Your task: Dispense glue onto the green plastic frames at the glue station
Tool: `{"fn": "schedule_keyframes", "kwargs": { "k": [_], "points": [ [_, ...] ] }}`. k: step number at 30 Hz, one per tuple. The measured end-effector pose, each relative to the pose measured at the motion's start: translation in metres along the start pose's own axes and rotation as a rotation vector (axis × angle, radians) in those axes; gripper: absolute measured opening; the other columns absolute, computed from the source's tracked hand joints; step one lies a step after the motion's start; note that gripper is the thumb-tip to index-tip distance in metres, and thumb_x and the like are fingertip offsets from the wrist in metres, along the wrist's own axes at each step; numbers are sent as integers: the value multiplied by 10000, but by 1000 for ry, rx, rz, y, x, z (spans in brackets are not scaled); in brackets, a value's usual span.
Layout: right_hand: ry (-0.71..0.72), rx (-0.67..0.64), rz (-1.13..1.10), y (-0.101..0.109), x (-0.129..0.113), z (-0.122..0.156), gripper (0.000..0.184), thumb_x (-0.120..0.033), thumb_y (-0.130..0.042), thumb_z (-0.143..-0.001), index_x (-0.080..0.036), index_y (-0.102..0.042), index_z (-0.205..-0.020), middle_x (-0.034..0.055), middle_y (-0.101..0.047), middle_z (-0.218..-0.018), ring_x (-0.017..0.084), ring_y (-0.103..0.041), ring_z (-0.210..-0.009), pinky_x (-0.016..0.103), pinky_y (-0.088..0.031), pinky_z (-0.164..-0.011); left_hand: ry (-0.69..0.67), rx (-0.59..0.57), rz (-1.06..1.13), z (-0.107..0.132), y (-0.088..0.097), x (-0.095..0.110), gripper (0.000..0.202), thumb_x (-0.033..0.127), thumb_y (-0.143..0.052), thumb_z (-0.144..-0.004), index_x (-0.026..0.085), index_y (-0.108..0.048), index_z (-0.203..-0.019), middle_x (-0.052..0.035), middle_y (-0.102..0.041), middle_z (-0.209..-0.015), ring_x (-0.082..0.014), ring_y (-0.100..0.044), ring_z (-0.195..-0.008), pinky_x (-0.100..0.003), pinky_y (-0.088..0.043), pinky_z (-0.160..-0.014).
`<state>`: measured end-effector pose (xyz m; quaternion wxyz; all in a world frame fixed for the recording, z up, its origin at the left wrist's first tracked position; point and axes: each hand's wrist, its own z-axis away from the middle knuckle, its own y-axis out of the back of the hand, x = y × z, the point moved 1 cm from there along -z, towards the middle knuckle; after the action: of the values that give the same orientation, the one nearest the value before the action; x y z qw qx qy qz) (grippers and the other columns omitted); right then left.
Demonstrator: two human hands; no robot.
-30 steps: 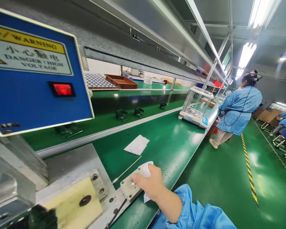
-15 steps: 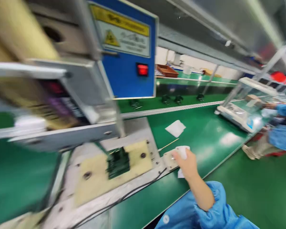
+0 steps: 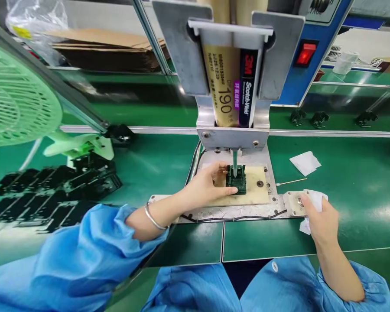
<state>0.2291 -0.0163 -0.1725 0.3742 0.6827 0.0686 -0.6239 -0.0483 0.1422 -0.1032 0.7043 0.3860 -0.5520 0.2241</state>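
Observation:
My left hand grips the left side of a small green circuit board, thumb along the near edge and fingers at the far corner. The board lies on a cream pad of the metal base. Directly over it hangs the greenish dispensing nozzle, its tip at or just above the board. A 3M Scotch-Weld adhesive cartridge sits upright in the holder above. On the right, my right hand closes around a crumpled white tissue, its thumb at the round metal button of the switch block.
A cotton swab and a white paper piece lie right of the base. Several black parts cover the left bench beside a green fan. A blue control box with a lit red switch stands behind the dispenser.
The view has swung left and settled from blur, bringing my left hand, the fan and the black parts into sight. My right hand stays at the switch block with the tissue.

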Motion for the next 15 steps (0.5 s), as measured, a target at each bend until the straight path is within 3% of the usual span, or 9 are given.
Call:
{"fn": "schedule_keyframes", "kwargs": {
  "k": [2,5,8,12,15],
  "points": [
    [7,-2,-13,0,2,-1,641,-727,-725,-578,-142,-720,-839,96,-695,-811,273,-608,-759,350,-454,-662,14,-32,80,3,2,7,647,503,-826,-656,141,-513,-1092,-125,-577,-1171,-292,-542,-1141,-441,-407,-1085],
    [25,-6,-24,0,6,-1,625,-711,-740,-594,-148,-726,-866,89,-702,-835,258,-610,-756,343,-459,-662,163,-66,155,13,4,17,653,565,-852,-661,132,-555,-1051,-90,-608,-1000,-240,-587,-937,-325,-493,-832],
    [39,-8,-24,1,10,-2,608,-705,-743,-612,-154,-728,-866,80,-702,-833,246,-612,-749,336,-459,-658,349,-144,175,28,3,20,683,704,-810,-664,105,-616,-927,-67,-572,-836,-168,-513,-721,-223,-407,-602],
    [51,14,-49,-2,10,-6,595,-672,-769,-620,-147,-737,-898,81,-699,-836,244,-619,-752,329,-466,-654,608,-169,464,54,-6,16,726,723,-867,-571,112,-663,-907,-91,-586,-856,-214,-551,-783,-244,-486,-619],
    [60,109,-114,-2,11,-5,633,-658,-789,-609,-113,-736,-927,92,-678,-810,232,-597,-702,317,-457,-597,635,-344,730,78,-15,17,693,672,-848,-637,103,-700,-1003,-132,-631,-937,-252,-607,-851,-290,-529,-739]
  ]
}}
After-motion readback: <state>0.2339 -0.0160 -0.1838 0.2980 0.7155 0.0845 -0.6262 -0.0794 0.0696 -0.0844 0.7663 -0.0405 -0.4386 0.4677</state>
